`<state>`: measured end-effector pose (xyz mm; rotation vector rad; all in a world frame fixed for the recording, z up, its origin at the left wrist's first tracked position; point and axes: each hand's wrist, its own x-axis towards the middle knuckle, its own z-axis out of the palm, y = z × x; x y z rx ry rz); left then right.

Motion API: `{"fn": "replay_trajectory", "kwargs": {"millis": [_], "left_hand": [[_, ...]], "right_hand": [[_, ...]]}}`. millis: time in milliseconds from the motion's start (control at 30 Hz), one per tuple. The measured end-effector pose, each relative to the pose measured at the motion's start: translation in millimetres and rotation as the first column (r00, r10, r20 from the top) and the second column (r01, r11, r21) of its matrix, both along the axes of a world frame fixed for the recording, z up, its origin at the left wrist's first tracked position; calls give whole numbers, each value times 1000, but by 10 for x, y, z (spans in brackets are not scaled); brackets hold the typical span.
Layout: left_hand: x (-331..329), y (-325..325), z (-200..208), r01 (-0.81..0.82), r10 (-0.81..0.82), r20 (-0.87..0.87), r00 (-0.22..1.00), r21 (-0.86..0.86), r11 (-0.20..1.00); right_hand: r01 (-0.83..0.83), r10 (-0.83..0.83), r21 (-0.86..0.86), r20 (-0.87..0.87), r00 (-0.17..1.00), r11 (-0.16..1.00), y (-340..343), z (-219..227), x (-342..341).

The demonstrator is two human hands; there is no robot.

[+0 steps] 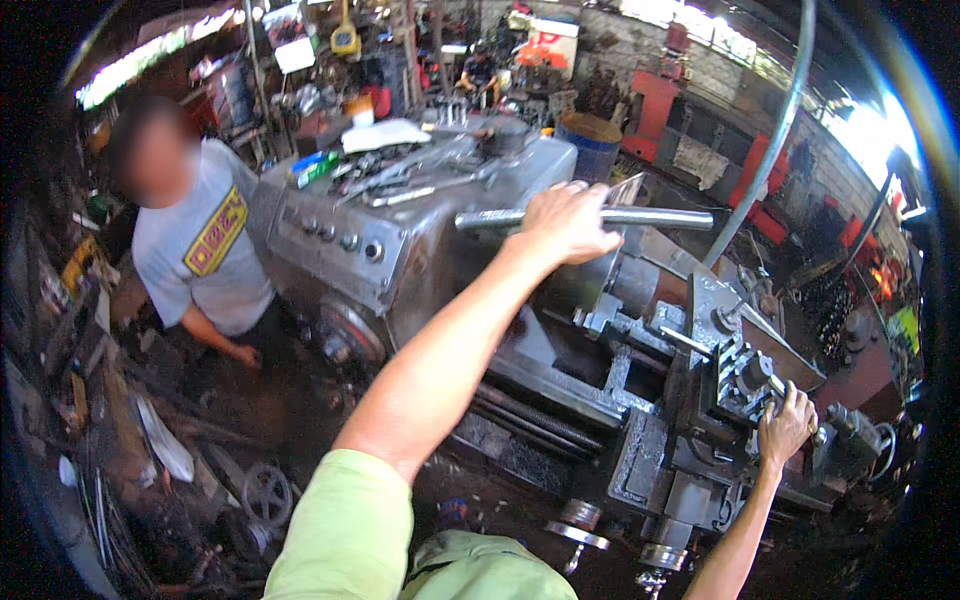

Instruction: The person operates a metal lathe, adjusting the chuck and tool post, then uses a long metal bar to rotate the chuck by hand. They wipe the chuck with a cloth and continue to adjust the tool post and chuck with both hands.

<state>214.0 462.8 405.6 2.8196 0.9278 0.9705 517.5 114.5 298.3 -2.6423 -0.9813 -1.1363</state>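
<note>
My left hand (570,220) is closed around the middle of a steel bar (665,217), held roughly level above the lathe's chuck area. The bar sticks out on both sides of the hand. Below it lies the lathe bed (560,370). Over at the right, my right hand (787,428) has its fingers curled on a handle (777,384) at the tool post (745,375). A thin tool or rod (685,342) points from the tool post toward the chuck. My right fingers partly hide the handle.
Tools and a green-blue box (313,167) lie on the grey headstock (400,250). A person in a grey shirt (205,240) stands at the left. Handwheels (577,535) jut out near my body. Scrap metal (150,430) piles up at left; a slanted pole (770,150) rises behind.
</note>
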Motion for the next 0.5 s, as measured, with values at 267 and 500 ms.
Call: {"fn": "replay_trajectory", "kwargs": {"millis": [267,500], "left_hand": [[-802,861,552,-318,352,-24,936,378,870],[-1078,1354,624,-449,474,-331,816,152,880]], "right_hand": [[20,-20,91,-4,1000,996,57,-39,-37],[62,-63,117,7,998,991,118,-51,-30]]}}
